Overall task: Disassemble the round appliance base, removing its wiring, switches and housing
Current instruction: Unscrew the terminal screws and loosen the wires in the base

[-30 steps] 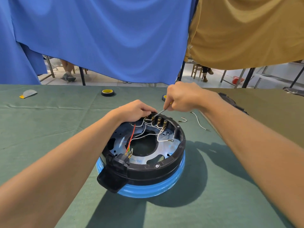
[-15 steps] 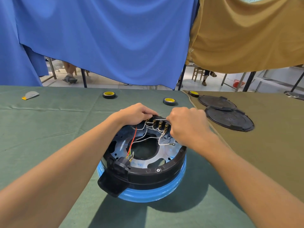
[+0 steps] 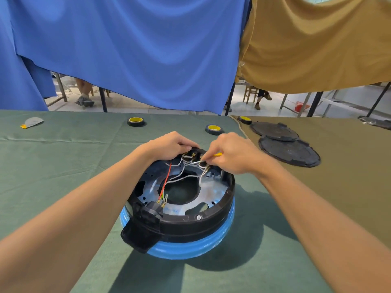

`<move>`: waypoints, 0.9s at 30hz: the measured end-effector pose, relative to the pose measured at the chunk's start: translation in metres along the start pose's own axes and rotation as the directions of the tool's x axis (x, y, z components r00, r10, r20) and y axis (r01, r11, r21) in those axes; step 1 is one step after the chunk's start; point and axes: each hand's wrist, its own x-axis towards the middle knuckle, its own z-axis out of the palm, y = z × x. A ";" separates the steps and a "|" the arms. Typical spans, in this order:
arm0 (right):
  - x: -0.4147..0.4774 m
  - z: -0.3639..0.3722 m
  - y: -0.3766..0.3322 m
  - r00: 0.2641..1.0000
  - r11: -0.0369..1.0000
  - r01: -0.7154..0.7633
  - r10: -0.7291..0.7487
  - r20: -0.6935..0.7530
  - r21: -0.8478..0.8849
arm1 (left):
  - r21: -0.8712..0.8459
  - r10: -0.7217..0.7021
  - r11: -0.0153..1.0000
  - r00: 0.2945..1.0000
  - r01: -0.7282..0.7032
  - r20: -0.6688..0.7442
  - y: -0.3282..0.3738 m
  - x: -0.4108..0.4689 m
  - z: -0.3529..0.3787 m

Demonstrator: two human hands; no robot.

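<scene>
Backdrop: blue curtain [image 3: 127,49] and tan curtain [image 3: 317,39] hang behind our green-clothed tabletop [image 3: 63,166].
Left fingers: our left hand [image 3: 169,148] curls its fingers over the far rim of the round appliance base [image 3: 211,220], gripping it beside the terminal block [image 3: 191,154].
Right fingers: our right hand [image 3: 234,153] pinches a thin yellow-handled tool [image 3: 218,154]; its metal tip lies among the white wires [image 3: 184,177] at the terminals.
Wiring: we see the white wires loop across the metal plate [image 3: 148,185]; a red wire [image 3: 167,178] runs down to the black socket [image 3: 146,212] on the near rim.
Base position: open side up, blue ring [image 3: 190,248] beneath it, mid-tabletop just before us.
Beyond the hands: two tape rolls [image 3: 136,122] on the green cloth, well apart.
Right side: a third tape roll [image 3: 244,119] and two black round covers [image 3: 289,152], overlapping, on an olive cloth [image 3: 338,176].
Far left: a small grey object [image 3: 32,122]; we cannot tell what it is.
</scene>
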 end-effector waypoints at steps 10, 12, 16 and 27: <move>-0.013 -0.011 0.006 0.993 0.999 -0.030 0.025 -0.119 -0.042 | 0.004 -0.041 0.999 0.999 0.041 0.014 -0.002 -0.001 0.000; -0.014 -0.011 0.006 0.998 0.999 -0.038 0.036 -0.054 -0.032 | 0.011 -0.060 0.998 0.998 0.059 0.008 -0.002 -0.001 0.000; -0.017 -0.008 0.011 0.940 0.961 -0.073 0.156 -0.304 0.267 | 0.024 -0.077 0.997 0.997 0.077 0.011 -0.003 0.000 0.000; -0.007 0.014 -0.001 0.609 0.149 0.120 0.770 -0.191 0.982 | -0.057 -0.037 0.998 0.998 0.040 0.044 0.000 -0.001 -0.002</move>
